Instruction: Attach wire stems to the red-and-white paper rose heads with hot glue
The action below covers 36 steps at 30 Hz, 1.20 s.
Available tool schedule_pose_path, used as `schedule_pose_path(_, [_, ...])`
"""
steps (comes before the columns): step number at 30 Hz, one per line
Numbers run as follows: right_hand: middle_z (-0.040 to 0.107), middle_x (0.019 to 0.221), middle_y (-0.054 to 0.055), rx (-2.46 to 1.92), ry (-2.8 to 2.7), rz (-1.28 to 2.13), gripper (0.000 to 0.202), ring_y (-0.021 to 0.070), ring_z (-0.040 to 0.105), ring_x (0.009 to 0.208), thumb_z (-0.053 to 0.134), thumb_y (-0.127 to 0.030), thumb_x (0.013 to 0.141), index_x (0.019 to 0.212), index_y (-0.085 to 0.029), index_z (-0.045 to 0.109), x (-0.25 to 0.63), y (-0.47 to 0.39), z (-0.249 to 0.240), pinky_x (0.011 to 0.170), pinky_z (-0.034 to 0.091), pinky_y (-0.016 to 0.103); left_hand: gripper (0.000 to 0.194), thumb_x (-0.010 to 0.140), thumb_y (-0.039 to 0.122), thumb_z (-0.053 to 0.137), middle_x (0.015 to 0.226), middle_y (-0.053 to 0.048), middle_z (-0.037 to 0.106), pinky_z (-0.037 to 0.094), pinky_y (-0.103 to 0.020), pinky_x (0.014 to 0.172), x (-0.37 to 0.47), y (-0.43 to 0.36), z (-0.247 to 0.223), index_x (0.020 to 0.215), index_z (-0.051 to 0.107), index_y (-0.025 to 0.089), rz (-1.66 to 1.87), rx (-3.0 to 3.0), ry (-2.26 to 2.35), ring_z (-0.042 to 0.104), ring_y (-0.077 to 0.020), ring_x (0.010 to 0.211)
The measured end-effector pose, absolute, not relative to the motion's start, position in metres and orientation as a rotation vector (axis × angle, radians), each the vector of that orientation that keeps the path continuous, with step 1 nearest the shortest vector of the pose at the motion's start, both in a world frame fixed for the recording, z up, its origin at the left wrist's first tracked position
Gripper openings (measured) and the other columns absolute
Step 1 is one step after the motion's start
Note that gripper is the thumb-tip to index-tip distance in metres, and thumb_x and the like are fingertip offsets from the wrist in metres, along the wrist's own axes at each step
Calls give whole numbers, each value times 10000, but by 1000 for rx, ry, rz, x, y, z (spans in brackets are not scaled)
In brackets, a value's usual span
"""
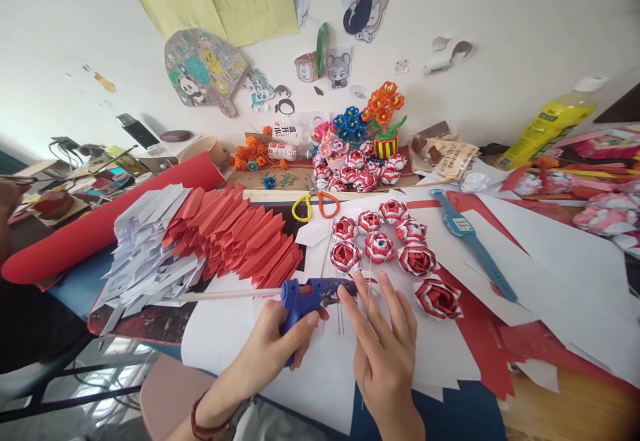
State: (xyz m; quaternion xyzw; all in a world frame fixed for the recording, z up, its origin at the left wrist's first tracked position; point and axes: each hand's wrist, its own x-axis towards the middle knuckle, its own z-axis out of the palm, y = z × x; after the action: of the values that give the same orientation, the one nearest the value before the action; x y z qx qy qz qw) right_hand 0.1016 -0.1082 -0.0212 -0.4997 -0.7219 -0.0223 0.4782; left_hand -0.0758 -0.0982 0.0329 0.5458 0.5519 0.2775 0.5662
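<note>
My left hand (283, 344) is wrapped round the handle of a blue glue gun (301, 304), which has a long pale glue stick (235, 294) in its back end and its nozzle end pointing right. Beside that dark, marked nozzle end, my right hand (385, 334) has its fingers spread, fingertips close to the gun. Thin wires (341, 320) lie on the white paper (320, 388) between the hands. Beyond the right hand sit several red and white paper flowers (380, 248). Whether the right fingertips touch the gun is hard to tell.
Folded red paper pieces (240, 234) and white ones (150, 248) are piled at the left, near a red roll (120, 214). Scissors (316, 206) lie behind the flowers. A blue watch (473, 241) rests at the right, with a yellow bottle (550, 124) farther back.
</note>
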Motion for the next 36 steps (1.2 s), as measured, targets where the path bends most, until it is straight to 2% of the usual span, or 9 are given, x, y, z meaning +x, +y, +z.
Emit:
schedule_pose_path(11, [524,1488,9,-1228,-1752,-15,622,273,339,1483,346,-4,929,1439,-320,509,100,-109,-21,1155,323,499,579,919,619,537,417,53,483,295,-196,430,-76,-101,33,1063,648,69,653,1272,1299,354,-66,373])
schedule_pose_path(18, [506,1504,50,-1168,-1810,-68,612,299,280,1505,377,16,905,1436,-253,521,104,-108,-23,1145,337,490,547,927,606,534,419,51,486,314,-194,441,-77,-102,32,1023,650,80,670,1292,1312,363,-66,386])
schedule_pose_path(31, [541,1472,117,-1155,-1771,-64,586,343,392,1443,403,80,882,1388,-167,564,102,-104,-20,1105,364,504,484,940,576,534,451,76,475,317,-168,426,-76,-89,36,1012,612,104,657,1375,1260,411,-58,378])
schedule_pose_path(33, [551,1461,123,-1165,-1760,-77,578,345,405,1434,410,80,882,1381,-166,570,102,-104,-20,1099,366,503,466,938,576,535,448,77,469,324,-169,427,-75,-87,38,951,603,115,656,1383,1258,408,-57,379])
schedule_pose_path(36, [559,1453,123,-1177,-1751,-79,571,343,412,1430,418,76,885,1376,-172,573,102,-104,-20,1098,369,501,475,933,585,533,433,60,467,336,-172,434,-73,-85,38,761,554,142,629,1401,1265,412,-57,387])
